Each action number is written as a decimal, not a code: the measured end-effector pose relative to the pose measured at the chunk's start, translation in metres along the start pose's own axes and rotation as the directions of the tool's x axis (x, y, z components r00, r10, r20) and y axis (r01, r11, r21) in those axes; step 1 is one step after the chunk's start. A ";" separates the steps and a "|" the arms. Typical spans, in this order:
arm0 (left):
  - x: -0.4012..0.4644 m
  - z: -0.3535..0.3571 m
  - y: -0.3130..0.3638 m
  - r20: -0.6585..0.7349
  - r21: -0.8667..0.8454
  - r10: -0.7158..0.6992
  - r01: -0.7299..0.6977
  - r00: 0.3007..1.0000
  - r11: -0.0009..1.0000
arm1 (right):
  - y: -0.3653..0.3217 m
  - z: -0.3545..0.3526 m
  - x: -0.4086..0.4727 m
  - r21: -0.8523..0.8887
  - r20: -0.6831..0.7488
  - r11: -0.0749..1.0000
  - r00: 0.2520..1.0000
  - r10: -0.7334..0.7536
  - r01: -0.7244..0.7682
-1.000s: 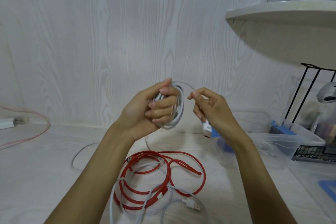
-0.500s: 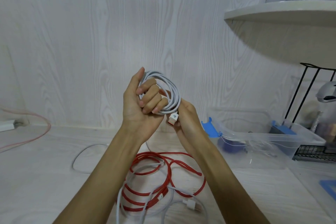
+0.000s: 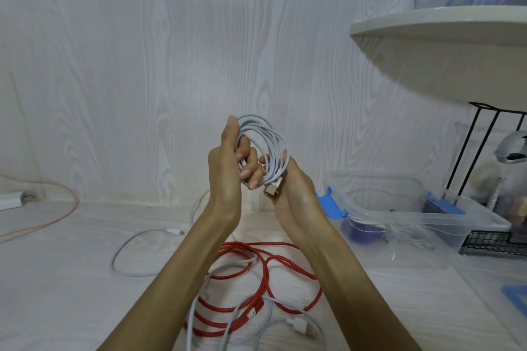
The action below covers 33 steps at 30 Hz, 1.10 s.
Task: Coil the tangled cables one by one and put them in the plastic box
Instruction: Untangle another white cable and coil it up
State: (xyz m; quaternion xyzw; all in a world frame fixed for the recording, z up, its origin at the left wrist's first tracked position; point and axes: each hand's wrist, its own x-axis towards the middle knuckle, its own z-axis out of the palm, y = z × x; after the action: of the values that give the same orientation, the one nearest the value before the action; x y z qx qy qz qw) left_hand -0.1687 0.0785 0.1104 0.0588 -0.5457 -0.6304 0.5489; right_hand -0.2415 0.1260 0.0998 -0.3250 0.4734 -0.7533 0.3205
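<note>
I hold a coiled white cable upright in front of me. My left hand grips the coil, its fingers curled through the loops. My right hand cups the coil's lower right side and holds the cable's plug end. On the table below lies a tangle of a red cable and white cables. The clear plastic box with blue latches stands to the right, with some white cable inside.
Another white cable loops on the table to the left. A pink cable and a white power strip lie at the far left. A shelf overhangs at the upper right. A black wire rack stands behind the box.
The coil went from a small loop in my left hand to a full coil turned upright. My right hand came in from the right and now holds the plug end against the coil.
</note>
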 end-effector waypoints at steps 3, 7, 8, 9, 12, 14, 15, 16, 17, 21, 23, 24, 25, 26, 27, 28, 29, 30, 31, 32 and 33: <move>-0.001 0.003 -0.003 -0.012 0.071 0.010 -0.009 1.000 0.997 | -0.002 -0.003 0.001 0.047 0.049 0.998 0.998 0.045 -0.047; -0.002 0.006 -0.009 0.031 0.193 0.084 -0.089 0.996 0.977 | -0.005 -0.013 0.005 0.031 0.109 0.998 0.993 0.050 -0.053; -0.001 0.006 -0.010 0.038 0.211 0.088 -0.094 0.995 0.973 | -0.007 -0.015 0.005 0.010 0.104 0.999 0.994 0.032 -0.033; 0.001 0.004 -0.010 0.038 0.234 0.080 -0.087 0.996 0.968 | -0.008 -0.016 0.005 0.004 0.099 1.000 0.995 0.024 -0.024; 0.012 -0.007 -0.010 0.020 0.255 -0.083 0.075 0.996 0.964 | -0.013 -0.019 0.004 0.044 0.129 0.998 0.991 0.036 -0.042; 0.017 -0.017 -0.009 0.110 0.101 -0.235 0.224 0.966 0.969 | -0.013 -0.018 0.001 0.070 0.189 0.997 0.982 0.010 -0.024; 0.019 -0.019 -0.009 0.157 0.008 -0.277 0.279 0.948 0.960 | -0.012 -0.016 0.001 0.086 0.201 0.996 0.980 -0.012 -0.005; 0.019 -0.020 -0.010 0.173 -0.051 -0.298 0.310 0.939 0.949 | -0.010 -0.014 0.001 0.090 0.188 0.996 0.982 -0.035 0.018; 0.018 -0.018 -0.013 0.150 -0.073 -0.306 0.319 0.940 0.945 | -0.008 -0.011 0.001 0.079 0.160 0.996 0.985 -0.060 0.047; 0.011 -0.007 -0.030 -0.130 0.250 -0.075 0.106 0.989 0.963 | -0.001 -0.011 0.005 -0.054 0.073 0.992 0.991 -0.114 0.118; 0.007 -0.010 -0.036 -0.106 0.503 0.174 -0.098 0.979 0.858 | 0.000 -0.015 0.007 -0.104 0.055 0.988 0.993 -0.107 0.113; 0.006 -0.013 -0.038 -0.081 0.597 0.255 -0.157 0.964 0.787 | 0.000 -0.016 0.008 -0.148 0.056 0.982 0.992 -0.111 0.118; 0.006 -0.016 -0.040 -0.071 0.674 0.306 -0.180 0.949 0.716 | 0.000 -0.016 0.009 -0.210 0.061 0.970 0.992 -0.114 0.124; 0.006 -0.018 -0.041 -0.070 0.738 0.342 -0.182 0.937 0.650 | 0.000 -0.017 0.010 -0.280 0.065 0.951 0.991 -0.118 0.132; 0.006 -0.020 -0.040 -0.066 0.794 0.368 -0.174 0.928 0.582 | 0.000 -0.016 0.011 -0.348 0.062 0.928 0.991 -0.122 0.136; 0.006 -0.021 -0.040 -0.051 0.840 0.383 -0.168 0.922 0.515 | 0.001 -0.016 0.012 -0.409 0.049 0.902 0.991 -0.127 0.136; 0.006 -0.021 -0.040 -0.033 0.874 0.393 -0.164 0.919 0.457 | 0.001 -0.015 0.011 -0.453 0.031 0.882 0.991 -0.127 0.127; 0.006 -0.021 -0.040 -0.022 0.893 0.397 -0.161 0.917 0.421 | 0.001 -0.015 0.012 -0.474 0.025 0.872 0.992 -0.125 0.122; 0.006 -0.020 -0.040 -0.036 0.897 0.390 -0.143 0.920 0.419 | 0.002 -0.015 0.011 -0.475 0.043 0.870 0.991 -0.128 0.133; 0.007 -0.020 -0.040 -0.067 0.885 0.370 -0.116 0.927 0.452 | 0.003 -0.015 0.010 -0.467 0.084 0.869 0.987 -0.139 0.163; 0.008 -0.019 -0.041 -0.103 0.859 0.337 -0.088 0.936 0.505 | 0.003 -0.013 0.007 -0.466 0.126 0.862 0.979 -0.158 0.199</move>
State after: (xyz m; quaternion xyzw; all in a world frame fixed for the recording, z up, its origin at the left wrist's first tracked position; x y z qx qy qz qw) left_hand -0.1846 0.0527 0.0759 0.3289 -0.7082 -0.2024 0.5911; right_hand -0.2557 0.1256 0.0936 -0.4671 0.5980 -0.6262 0.1792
